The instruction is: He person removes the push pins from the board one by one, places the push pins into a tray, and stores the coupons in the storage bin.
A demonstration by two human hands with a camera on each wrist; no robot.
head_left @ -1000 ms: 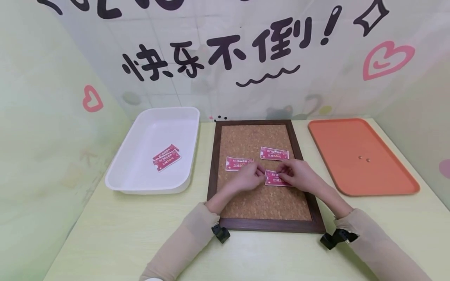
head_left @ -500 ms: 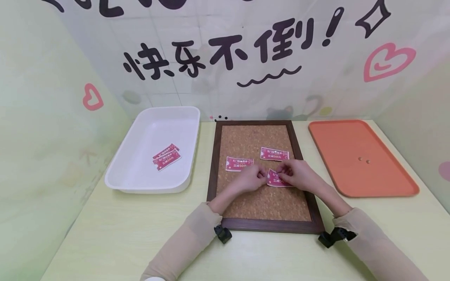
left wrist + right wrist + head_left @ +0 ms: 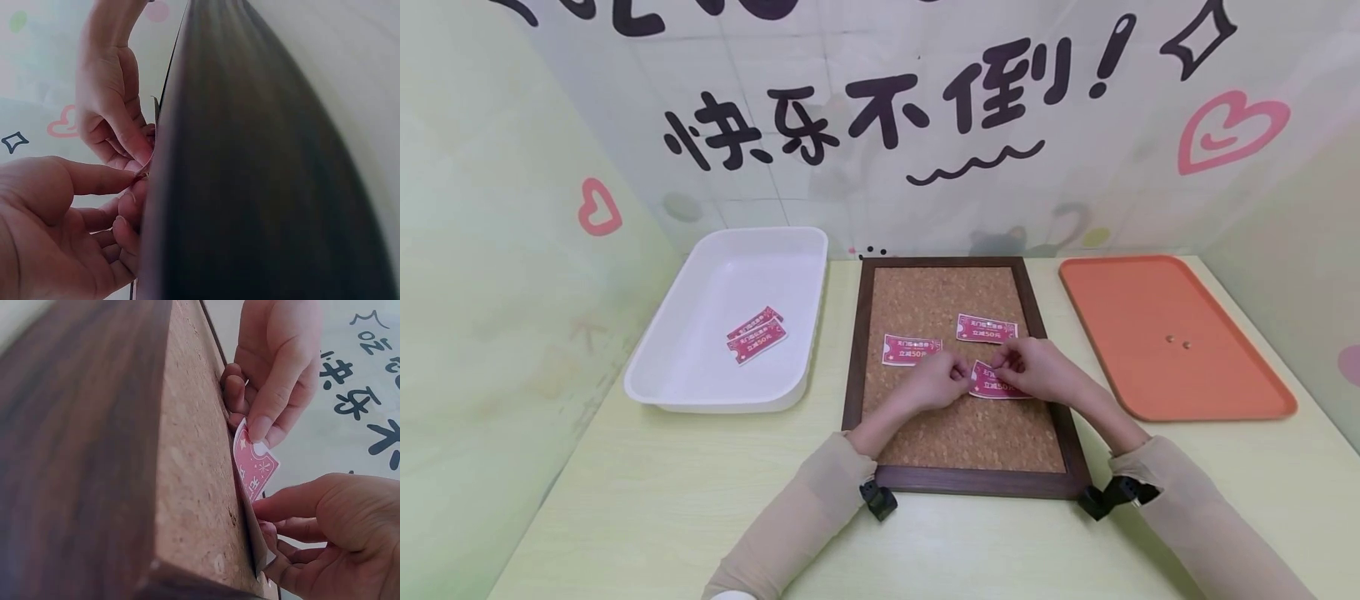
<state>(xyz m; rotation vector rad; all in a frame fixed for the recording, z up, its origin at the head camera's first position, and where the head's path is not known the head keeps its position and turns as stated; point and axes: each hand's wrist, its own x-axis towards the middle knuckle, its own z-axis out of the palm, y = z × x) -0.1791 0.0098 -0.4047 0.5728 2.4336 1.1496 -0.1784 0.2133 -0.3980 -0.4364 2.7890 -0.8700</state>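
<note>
A pink printed paper coupon (image 3: 986, 382) is over the right middle of the cork board (image 3: 970, 437). My left hand (image 3: 934, 381) pinches its left end between thumb and fingers. Toward the coupon's other end, my right hand (image 3: 1039, 368) grips it with thumb and fingertips, covering part of the print. In the right wrist view the coupon (image 3: 253, 469) bends between the two thumbs, close over the cork. Two more coupons lie flat on the board: one at the left (image 3: 898, 350), one at the upper right (image 3: 981, 328), each with a small shiny dot near its top edge.
A white plastic tub (image 3: 715, 392) at the left holds two overlapping coupons (image 3: 756, 337). On the right lies an orange tray (image 3: 1195, 383) with two small gold-coloured pieces (image 3: 1177, 342). The board has a raised dark wooden frame (image 3: 977, 481). A printed wall (image 3: 880, 200) stands behind.
The left end of the coupon has shifted slightly right and now bows between the hands. Both hands have stayed nearly in place.
</note>
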